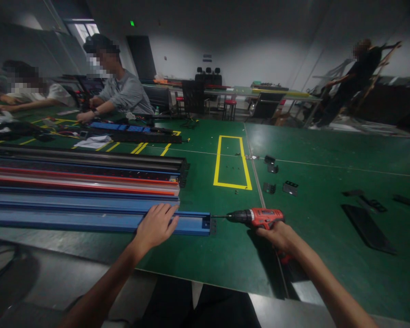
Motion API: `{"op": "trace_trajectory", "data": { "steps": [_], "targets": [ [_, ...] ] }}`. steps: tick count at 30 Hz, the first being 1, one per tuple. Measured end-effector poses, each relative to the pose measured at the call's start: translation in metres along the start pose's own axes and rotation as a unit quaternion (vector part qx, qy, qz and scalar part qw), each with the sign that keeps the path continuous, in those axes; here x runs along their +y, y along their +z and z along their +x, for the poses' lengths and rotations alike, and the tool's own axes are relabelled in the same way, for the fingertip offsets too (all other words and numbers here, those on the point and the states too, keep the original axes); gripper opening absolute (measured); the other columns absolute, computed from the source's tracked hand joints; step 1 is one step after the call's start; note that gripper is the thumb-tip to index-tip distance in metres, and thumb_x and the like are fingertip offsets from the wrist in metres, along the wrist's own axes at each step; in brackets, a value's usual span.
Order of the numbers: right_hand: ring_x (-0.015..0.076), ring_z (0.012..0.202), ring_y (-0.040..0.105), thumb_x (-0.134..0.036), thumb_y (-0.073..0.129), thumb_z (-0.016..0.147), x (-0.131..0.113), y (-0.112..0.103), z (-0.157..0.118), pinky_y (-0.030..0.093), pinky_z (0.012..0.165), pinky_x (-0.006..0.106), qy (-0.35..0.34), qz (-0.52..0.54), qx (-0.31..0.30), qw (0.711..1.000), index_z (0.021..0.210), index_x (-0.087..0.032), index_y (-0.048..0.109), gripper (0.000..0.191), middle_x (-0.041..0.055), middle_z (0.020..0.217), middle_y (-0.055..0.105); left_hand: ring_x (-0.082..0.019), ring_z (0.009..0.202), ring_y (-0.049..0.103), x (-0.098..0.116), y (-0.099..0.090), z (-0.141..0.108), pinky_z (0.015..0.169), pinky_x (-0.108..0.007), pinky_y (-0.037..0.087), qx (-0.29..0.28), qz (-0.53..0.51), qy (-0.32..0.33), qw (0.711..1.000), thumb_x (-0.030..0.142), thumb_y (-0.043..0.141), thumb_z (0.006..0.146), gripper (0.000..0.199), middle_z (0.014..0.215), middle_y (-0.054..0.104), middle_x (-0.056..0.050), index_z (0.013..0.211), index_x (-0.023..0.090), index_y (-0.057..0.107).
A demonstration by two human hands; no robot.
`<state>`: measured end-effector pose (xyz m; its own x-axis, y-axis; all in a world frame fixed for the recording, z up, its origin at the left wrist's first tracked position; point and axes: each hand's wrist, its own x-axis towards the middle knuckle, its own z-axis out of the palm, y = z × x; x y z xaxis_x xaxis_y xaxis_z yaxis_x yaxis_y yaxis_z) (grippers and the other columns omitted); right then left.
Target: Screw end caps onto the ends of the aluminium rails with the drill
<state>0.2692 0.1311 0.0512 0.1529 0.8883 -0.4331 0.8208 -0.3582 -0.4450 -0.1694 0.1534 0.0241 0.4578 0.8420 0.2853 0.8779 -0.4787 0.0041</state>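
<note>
My right hand (280, 236) is closed around the handle of a red and black cordless drill (267, 217). The drill points left, and its long bit (221, 216) meets the right end of a blue metal profile (191, 224). A small black end piece (213, 225) sits at that end. My left hand (157, 224) grips the profile from above a short way from its end, fingers over the far edge and thumb apart. The screw or hole at the bit's tip is too small to make out.
More long profiles lie alongside: a red one (150, 184) and a black one (140, 160). Yellow tape (216, 164) marks a rectangle on the green table (314, 155). Black brackets (290, 187) and a dark flat plate (367, 228) lie right. Another person (126, 91) works at far left.
</note>
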Motion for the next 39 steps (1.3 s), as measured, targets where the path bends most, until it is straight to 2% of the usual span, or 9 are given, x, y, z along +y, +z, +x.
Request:
{"op": "trace_trajectory", "data": {
  "steps": [3,7,10,20,25,30,39],
  "targets": [
    [0.0191,0.058,0.060,-0.048,0.065,0.080,0.000,0.001,0.000,0.042,0.056,0.032,-0.002,0.002,0.004,1.000,0.063,-0.021,0.061,0.033,0.0049,0.062,0.067,-0.032,0.103,0.062,0.000,0.001,0.000,0.091,-0.046,0.046,-0.002,0.007,-0.003,1.000,0.037,0.038,0.105,0.045,0.112,0.070,-0.016,0.133,0.012,0.063],
    [0.0183,0.057,0.059,-0.044,0.065,0.080,-0.002,0.000,-0.001,0.042,0.055,0.031,-0.005,0.009,0.004,1.000,0.063,-0.020,0.061,0.030,0.0044,0.062,0.065,-0.033,0.109,0.063,-0.001,0.005,-0.001,0.095,-0.046,0.046,0.010,0.013,-0.017,1.000,0.042,0.036,0.106,0.053,0.122,0.069,-0.020,0.143,0.007,0.052],
    [0.0181,0.058,0.059,-0.044,0.064,0.081,-0.004,-0.001,-0.003,0.041,0.054,0.030,-0.010,0.021,-0.008,1.000,0.064,-0.019,0.062,0.030,0.0056,0.064,0.066,-0.033,0.108,0.064,-0.001,0.007,-0.002,0.096,-0.046,0.046,0.021,0.005,-0.026,0.999,0.043,0.037,0.105,0.056,0.121,0.069,-0.021,0.146,0.005,0.048],
    [0.0156,0.057,0.055,-0.041,0.065,0.082,0.001,0.001,-0.001,0.039,0.052,0.028,-0.035,0.027,0.005,0.999,0.063,-0.020,0.057,0.029,0.0034,0.062,0.062,-0.032,0.103,0.065,-0.002,0.007,-0.002,0.094,-0.047,0.048,0.028,-0.005,-0.019,0.999,0.037,0.030,0.107,0.051,0.118,0.071,-0.019,0.143,0.008,0.053],
    [0.0154,0.056,0.055,-0.039,0.067,0.082,-0.001,0.001,0.000,0.040,0.054,0.029,-0.008,0.022,-0.003,1.000,0.065,-0.020,0.059,0.027,0.0025,0.062,0.062,-0.032,0.107,0.064,-0.003,0.008,-0.001,0.094,-0.047,0.048,0.023,0.001,-0.011,1.000,0.036,0.031,0.108,0.050,0.123,0.070,-0.020,0.141,0.007,0.055],
    [0.0155,0.057,0.054,-0.038,0.066,0.085,-0.005,-0.002,-0.002,0.040,0.056,0.029,-0.011,0.024,-0.006,1.000,0.067,-0.020,0.061,0.026,0.0014,0.062,0.062,-0.032,0.108,0.064,-0.002,0.005,0.000,0.095,-0.048,0.048,0.015,0.001,-0.010,1.000,0.037,0.033,0.107,0.049,0.125,0.070,-0.019,0.139,0.009,0.058],
    [0.0197,0.065,0.060,-0.047,0.063,0.089,-0.021,-0.015,-0.010,0.041,0.062,0.031,0.008,-0.083,-0.007,0.997,0.071,-0.019,0.066,0.033,0.0058,0.070,0.067,-0.033,0.110,0.065,-0.002,0.007,0.001,0.095,-0.048,0.048,0.025,-0.007,-0.010,1.000,0.039,0.036,0.106,0.048,0.125,0.071,-0.019,0.135,0.009,0.061]
  ]
}}
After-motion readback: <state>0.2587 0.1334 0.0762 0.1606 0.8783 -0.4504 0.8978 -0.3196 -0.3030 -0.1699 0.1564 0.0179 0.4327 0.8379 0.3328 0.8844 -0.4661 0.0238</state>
